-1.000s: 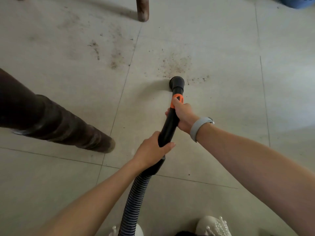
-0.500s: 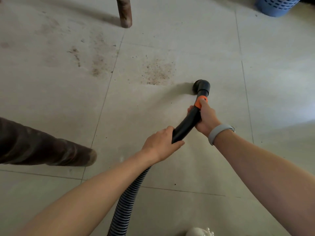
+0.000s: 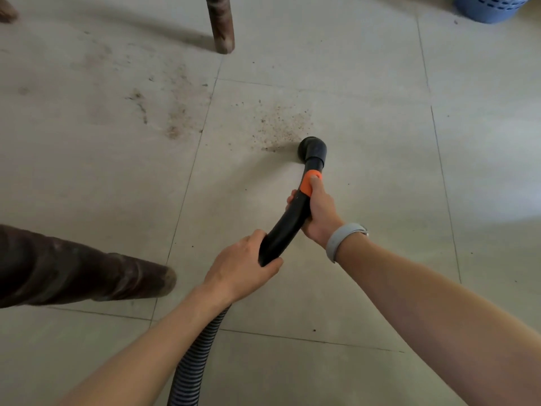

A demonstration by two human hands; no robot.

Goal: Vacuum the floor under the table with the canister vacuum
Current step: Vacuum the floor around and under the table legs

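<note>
Head view: nozzle right at the edge of the dirt

Head camera looks down on a pale tiled floor (image 3: 366,259), and both hands are on the black vacuum wand (image 3: 288,227). Right hand (image 3: 320,213) grips the far part of the wand, fingers wrapped round it, thumb lying on the orange collar (image 3: 310,181); a grey wristband (image 3: 341,240) sits on that wrist. Left hand (image 3: 244,266) holds the near end, fingers curled round the tube just where the ribbed hose (image 3: 194,358) joins and runs off toward the near edge. Out at the far tip, the round black nozzle (image 3: 312,149) is down at the floor, mouth turned left, just beside the right edge of a scatter of brown crumbs (image 3: 281,126). More dusty smears (image 3: 175,112) lie farther left across the tile joint. A dark wooden leg (image 3: 87,278) comes in from the near left, a second leg (image 3: 221,23) stands at the far side, and a blue basket (image 3: 491,7) shows at the far right corner.
</note>
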